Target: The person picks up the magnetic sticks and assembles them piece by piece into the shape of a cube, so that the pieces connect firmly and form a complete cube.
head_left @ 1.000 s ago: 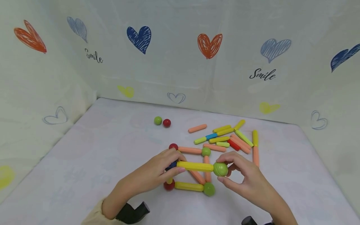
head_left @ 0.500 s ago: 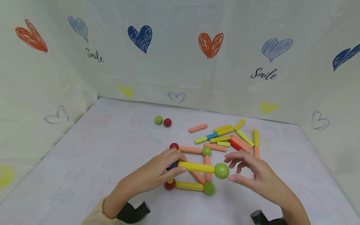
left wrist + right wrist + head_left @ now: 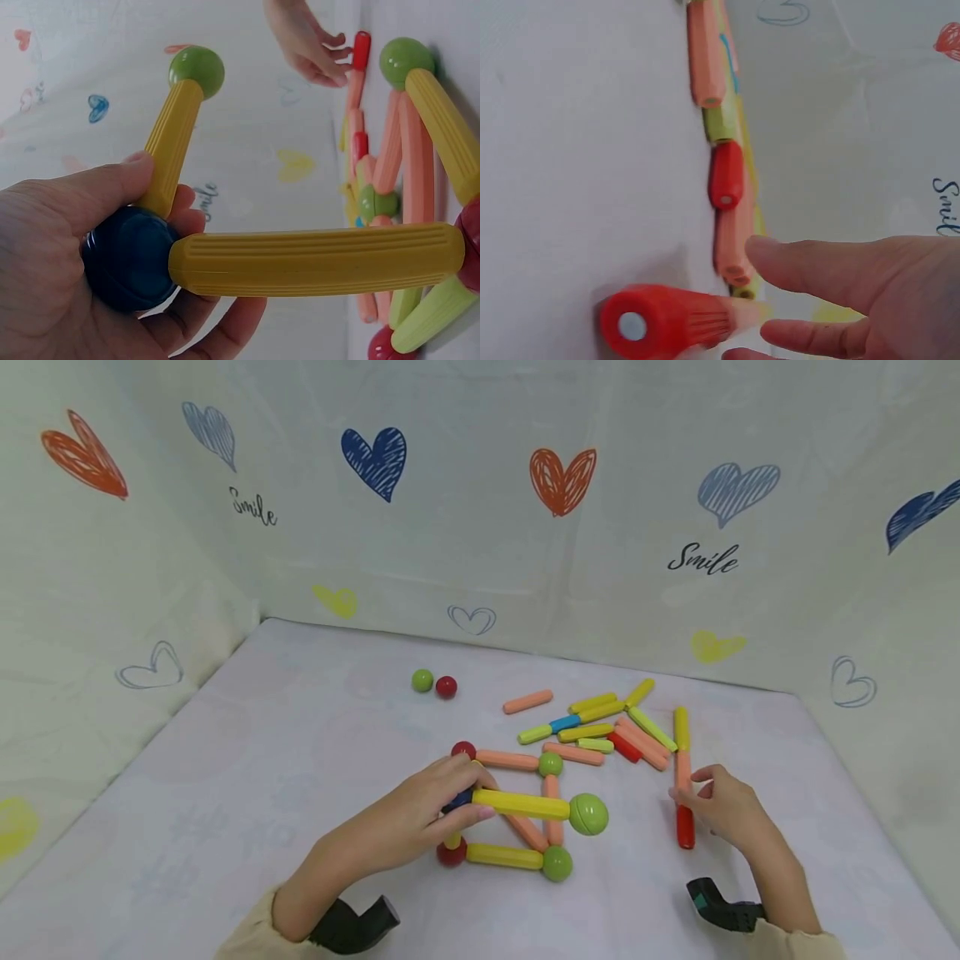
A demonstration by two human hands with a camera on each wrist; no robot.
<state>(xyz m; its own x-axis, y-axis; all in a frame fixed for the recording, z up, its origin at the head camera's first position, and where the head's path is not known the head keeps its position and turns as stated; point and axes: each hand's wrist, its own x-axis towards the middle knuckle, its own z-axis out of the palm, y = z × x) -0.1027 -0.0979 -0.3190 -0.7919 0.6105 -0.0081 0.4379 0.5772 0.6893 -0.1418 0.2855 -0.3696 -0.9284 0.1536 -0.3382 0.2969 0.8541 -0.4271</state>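
Note:
My left hand (image 3: 423,806) grips a dark blue ball (image 3: 127,262), with the thumb on the base of a yellow rod (image 3: 521,804). That rod points right and carries a green ball (image 3: 588,814) at its tip. A second yellow rod (image 3: 322,262) runs from the blue ball to a red ball (image 3: 471,244) of the rod-and-ball frame on the table. My right hand (image 3: 723,802) is at a row of end-to-end rods: red (image 3: 686,831), salmon (image 3: 682,767) and yellow (image 3: 681,727). Its thumb and fingers are spread beside the salmon rod; contact is unclear.
Several loose yellow, salmon, lime and red rods, with one blue piece (image 3: 565,724), lie behind the frame to the right. A loose green ball (image 3: 422,681) and red ball (image 3: 446,687) sit farther back. A white curtain (image 3: 465,543) with printed hearts borders the table.
My right hand has let go of the green ball and moved right and down to the row of rods. My left hand stays in place with the blue ball.

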